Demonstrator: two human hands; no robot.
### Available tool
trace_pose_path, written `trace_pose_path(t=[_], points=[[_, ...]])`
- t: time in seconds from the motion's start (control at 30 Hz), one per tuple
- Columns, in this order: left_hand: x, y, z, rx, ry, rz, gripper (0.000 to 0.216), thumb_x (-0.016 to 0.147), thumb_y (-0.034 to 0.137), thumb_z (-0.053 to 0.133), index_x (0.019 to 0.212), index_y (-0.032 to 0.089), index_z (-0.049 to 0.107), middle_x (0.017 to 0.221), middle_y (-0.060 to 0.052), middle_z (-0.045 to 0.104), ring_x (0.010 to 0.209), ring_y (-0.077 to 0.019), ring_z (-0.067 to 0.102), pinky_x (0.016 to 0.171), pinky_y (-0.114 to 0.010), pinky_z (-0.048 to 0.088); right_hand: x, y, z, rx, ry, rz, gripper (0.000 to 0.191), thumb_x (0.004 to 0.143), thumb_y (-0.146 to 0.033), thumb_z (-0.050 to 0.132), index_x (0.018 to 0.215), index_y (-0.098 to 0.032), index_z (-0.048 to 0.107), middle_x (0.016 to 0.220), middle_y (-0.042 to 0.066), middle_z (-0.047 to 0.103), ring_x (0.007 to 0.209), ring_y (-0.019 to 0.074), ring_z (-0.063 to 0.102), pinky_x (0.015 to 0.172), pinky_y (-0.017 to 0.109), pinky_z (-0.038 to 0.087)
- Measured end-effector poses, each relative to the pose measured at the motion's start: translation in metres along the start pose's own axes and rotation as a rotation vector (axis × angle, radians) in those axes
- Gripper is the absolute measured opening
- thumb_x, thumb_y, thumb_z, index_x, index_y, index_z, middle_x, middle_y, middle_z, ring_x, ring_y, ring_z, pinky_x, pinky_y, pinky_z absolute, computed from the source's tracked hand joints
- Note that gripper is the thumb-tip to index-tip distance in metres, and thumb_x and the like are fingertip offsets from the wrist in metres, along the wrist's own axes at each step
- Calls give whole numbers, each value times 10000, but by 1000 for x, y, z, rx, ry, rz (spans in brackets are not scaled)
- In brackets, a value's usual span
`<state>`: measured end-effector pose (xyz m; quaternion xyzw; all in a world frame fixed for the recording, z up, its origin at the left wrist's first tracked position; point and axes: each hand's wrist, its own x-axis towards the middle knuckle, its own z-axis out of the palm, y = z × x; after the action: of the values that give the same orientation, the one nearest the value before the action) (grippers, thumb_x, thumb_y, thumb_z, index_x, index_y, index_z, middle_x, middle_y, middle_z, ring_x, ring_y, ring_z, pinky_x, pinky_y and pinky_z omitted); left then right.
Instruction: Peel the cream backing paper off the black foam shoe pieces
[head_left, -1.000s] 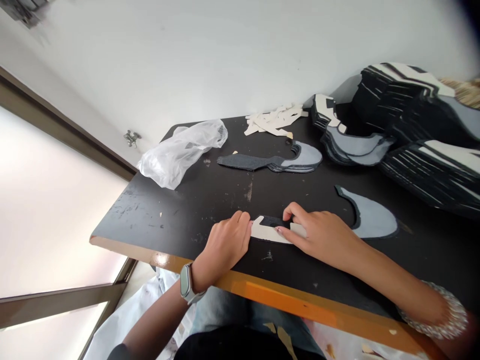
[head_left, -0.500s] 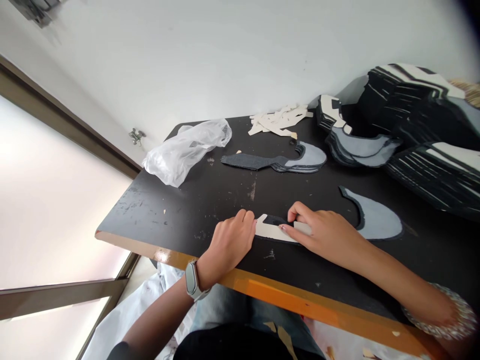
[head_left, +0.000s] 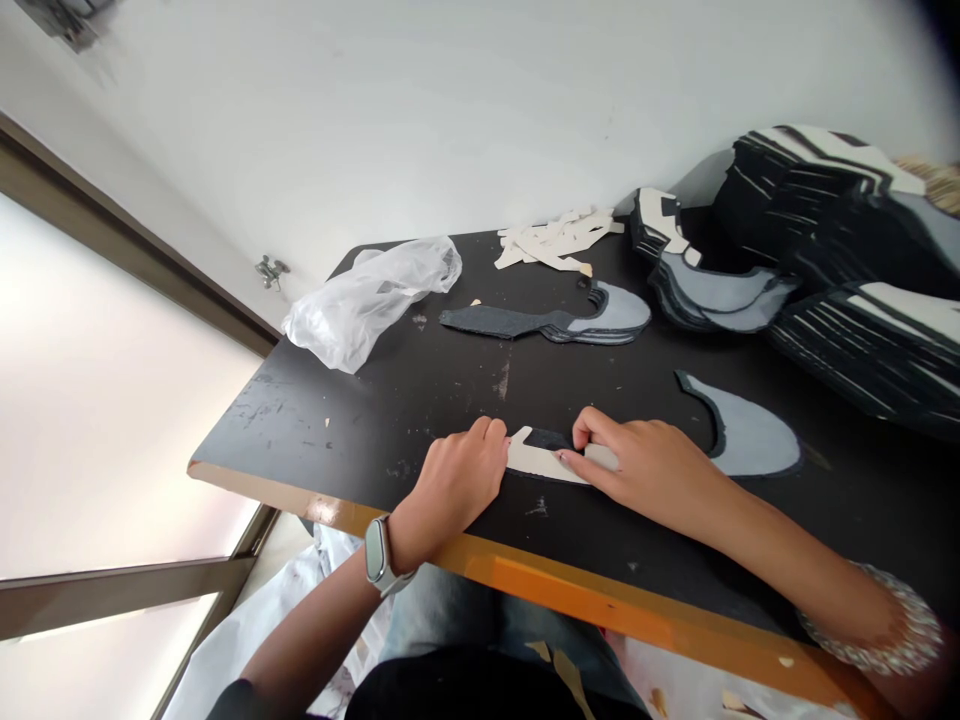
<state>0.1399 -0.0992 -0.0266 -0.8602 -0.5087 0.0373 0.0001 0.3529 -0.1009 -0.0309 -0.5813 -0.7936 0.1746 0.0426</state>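
My left hand (head_left: 457,490) rests with its fingertips on the left end of a flat piece of black foam partly covered in cream backing paper (head_left: 536,458), which lies on the black tabletop (head_left: 337,420). My right hand (head_left: 637,465) pinches the same piece from the right, thumb on the cream paper and forefinger at its dark patch. The hands almost meet over it, hiding part of it. Just right of my right hand lies a grey foam piece with a black edge (head_left: 746,438).
A crumpled clear plastic bag (head_left: 371,305), cream paper scraps (head_left: 559,245) and a grey-and-black sole-shaped foam piece (head_left: 547,322) lie farther along the table. Stacked black, grey and striped foam pieces (head_left: 825,220) pile up against the white wall. The table's orange front edge (head_left: 600,600) runs below my arms.
My right hand has shifted slightly left along the piece, covering more of the cream paper. My left hand stays on the piece, and the head view has moved only slightly.
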Motion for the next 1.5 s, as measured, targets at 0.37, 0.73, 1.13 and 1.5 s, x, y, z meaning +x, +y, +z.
trace_pose_path(t=[0.37, 0.73, 1.13, 1.5], points=[[-1, -8, 1, 11, 64, -4, 339, 1000, 387, 306, 837, 201, 538, 776, -12, 573, 637, -159, 584, 475, -255, 253, 0, 0, 1, -45, 42, -17, 245, 901, -466, 427, 850, -240, 507, 557, -26, 602, 514, 192, 576, 508, 270, 265], [-23, -19, -1, -225, 232, 90, 265, 986, 304, 358, 1099, 160, 549, 1147, -92, 622, 1127, -211, 537, 940, -346, 446, 1, -1, 3, -40, 38, -9, 249, 904, -471, 424, 849, -241, 502, 669, -11, 675, 578, 211, 620, 533, 281, 268], [-14, 16, 5, -250, 30, 338, 937, 841, 719, 366, 1477, 66, 146, 1539, -202, 153, 1447, -273, 59, 1163, -484, 199, -1, 5, -1, 67, 53, -83, 144, 932, -322, 385, 847, -236, 462, 599, -32, 612, 524, 166, 567, 517, 269, 259], [-36, 24, -1, -293, -24, 355, 928, 858, 687, 394, 1473, 36, 151, 1544, -196, 137, 1446, -273, 37, 1181, -442, 177, -1, 1, 2, -90, 35, -17, 149, 943, -389, 400, 935, -244, 435, 610, -30, 626, 528, 208, 599, 480, 266, 202]])
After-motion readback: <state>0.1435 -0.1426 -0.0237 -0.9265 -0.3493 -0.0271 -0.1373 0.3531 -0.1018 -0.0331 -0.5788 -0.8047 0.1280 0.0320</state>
